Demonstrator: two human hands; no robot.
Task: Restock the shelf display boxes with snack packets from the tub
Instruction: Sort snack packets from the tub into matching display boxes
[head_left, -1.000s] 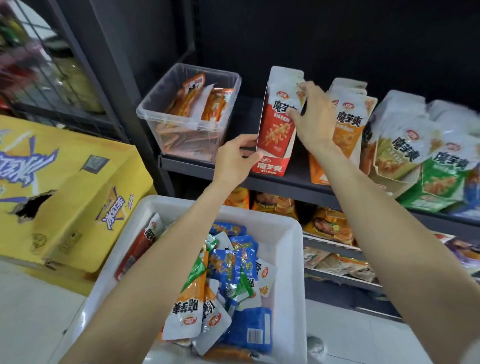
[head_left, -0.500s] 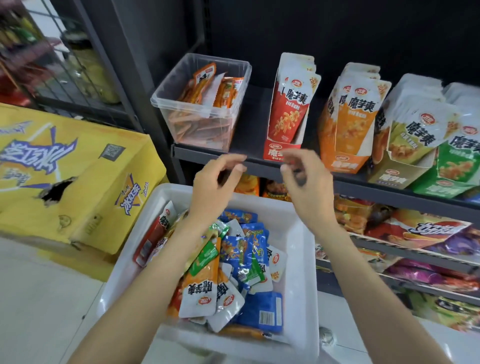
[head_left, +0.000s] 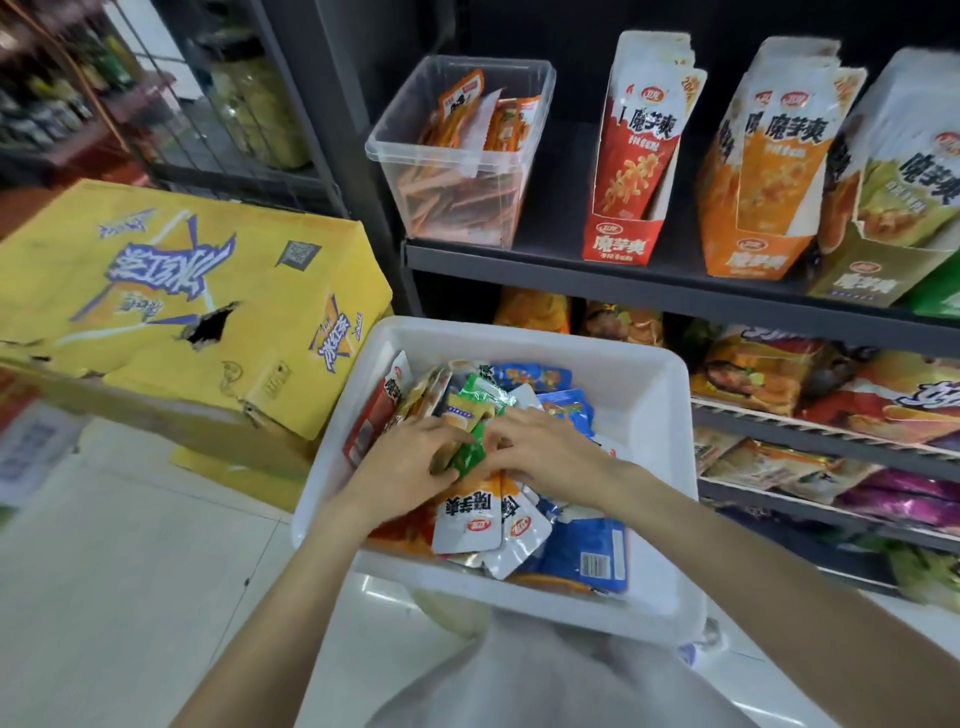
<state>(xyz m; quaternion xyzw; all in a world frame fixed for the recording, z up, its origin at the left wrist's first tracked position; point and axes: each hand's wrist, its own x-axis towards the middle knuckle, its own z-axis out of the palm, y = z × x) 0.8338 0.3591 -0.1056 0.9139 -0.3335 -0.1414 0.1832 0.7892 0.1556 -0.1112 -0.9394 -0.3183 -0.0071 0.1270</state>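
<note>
Down low, closest to the camera, two bare arms reach into a white tub (head_left: 670, 415) full of snack packets (head_left: 470, 512). The left hand (head_left: 402, 470) and the right hand (head_left: 543, 449) meet in the middle of the pile. Both touch a green packet (head_left: 470, 452) that sits between them. The left hand has its fingers curled around the green packet. The right hand lies over the pile with its fingers bent near the same packet, but I cannot tell if it grips anything. Blue, white and orange packets lie all around the hands.

To the left of the tub is a big yellow cardboard box (head_left: 171, 306) with a torn hole in it.

Behind the tub is a dark shelf (head_left: 545, 270). On it stands a clear plastic bin (head_left: 457, 156) with orange packets inside. Next to it stands a red display box (head_left: 631, 208), then an orange display box (head_left: 763, 208), then a green display box (head_left: 883, 249). Each holds upright packets. Lower shelves hold more snack bags (head_left: 810, 384).
</note>
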